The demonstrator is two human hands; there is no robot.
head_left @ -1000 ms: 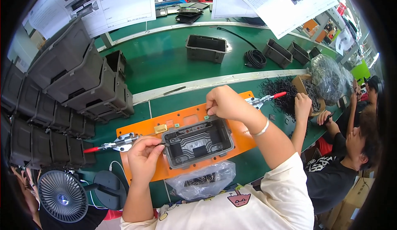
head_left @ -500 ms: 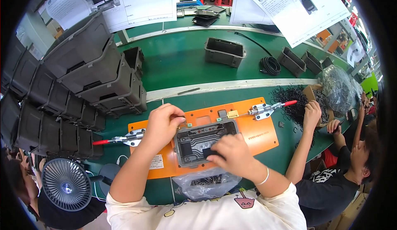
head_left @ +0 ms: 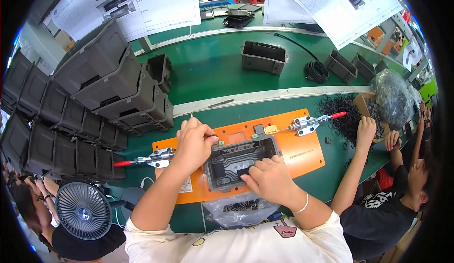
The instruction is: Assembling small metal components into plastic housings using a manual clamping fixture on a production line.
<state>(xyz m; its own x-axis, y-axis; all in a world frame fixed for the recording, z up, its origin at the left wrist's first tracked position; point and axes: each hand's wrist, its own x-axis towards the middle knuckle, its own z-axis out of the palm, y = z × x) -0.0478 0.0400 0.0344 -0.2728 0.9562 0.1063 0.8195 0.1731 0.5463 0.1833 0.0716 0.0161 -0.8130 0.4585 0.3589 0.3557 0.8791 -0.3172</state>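
Pressing my right hand (head_left: 270, 178) down into the grey plastic housing (head_left: 239, 161), fingers curled together against its inner floor, while the housing sits open side up in the orange jig plate (head_left: 302, 149) on the green table (head_left: 213, 69). My left hand (head_left: 195, 142) rests on the housing's upper left corner, fingertips bunched and pinching something too small to make out, just beside the red-handled toggle clamp (head_left: 146, 159); a clear bag of small parts (head_left: 239, 211) lies right below the jig, near my chest.

Green workbench (head_left: 213, 69) (brightly lit), grey bins (head_left: 71, 116) stacked left, paper sheets (head_left: 156, 0) hanging above.
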